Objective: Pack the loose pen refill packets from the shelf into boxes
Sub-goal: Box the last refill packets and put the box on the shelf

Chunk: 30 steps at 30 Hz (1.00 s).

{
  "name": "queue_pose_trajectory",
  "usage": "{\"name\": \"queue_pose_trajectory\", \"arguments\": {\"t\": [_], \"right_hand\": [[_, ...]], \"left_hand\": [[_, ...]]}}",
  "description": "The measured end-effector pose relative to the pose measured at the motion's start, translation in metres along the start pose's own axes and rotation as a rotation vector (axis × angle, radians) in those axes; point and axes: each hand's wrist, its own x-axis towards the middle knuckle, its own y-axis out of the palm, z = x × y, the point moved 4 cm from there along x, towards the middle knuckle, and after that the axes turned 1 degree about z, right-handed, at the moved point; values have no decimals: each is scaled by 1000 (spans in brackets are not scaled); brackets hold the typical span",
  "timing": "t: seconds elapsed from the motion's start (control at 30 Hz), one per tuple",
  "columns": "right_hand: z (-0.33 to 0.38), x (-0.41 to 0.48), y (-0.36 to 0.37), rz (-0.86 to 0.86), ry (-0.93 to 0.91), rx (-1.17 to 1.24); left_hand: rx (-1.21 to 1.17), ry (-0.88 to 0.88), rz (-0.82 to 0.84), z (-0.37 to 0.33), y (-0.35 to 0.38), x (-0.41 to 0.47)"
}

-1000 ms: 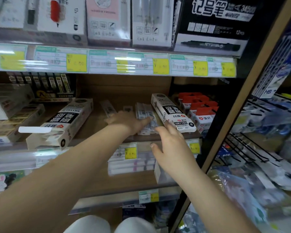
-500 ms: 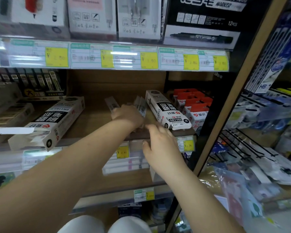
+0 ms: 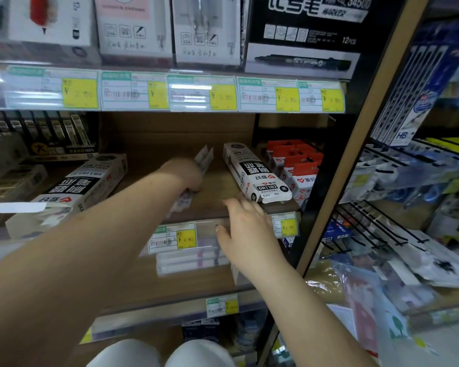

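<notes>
Wooden store shelf [image 3: 223, 205], price tags blurred. Your left hand [image 3: 182, 176] gripped refill packets [image 3: 203, 158] mid-shelf, fingers hidden; your right hand [image 3: 245, 229] lay spread near the white refill box [image 3: 255, 173].

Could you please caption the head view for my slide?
Left hand grips refill packets on the shelf; right hand reaches toward GR1103 refill box.
</notes>
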Motion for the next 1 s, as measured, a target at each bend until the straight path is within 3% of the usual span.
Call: {"name": "queue_pose_trajectory", "arguments": {"t": [0.33,0.77,0.87,1.0], "right_hand": [[0,1,2,-7,-6,-7],[-1,0,2,-1,-47,-93],[-3,0,-1,15,-57,27],[-13,-4,-23,-160,39,512]], "left_hand": [[160,-117,180,22,-5,1],[67,-7,162,28,-15,-23],[30,54,25,27,-20,-29],[44,262,-377,23,-33,-52]]}}
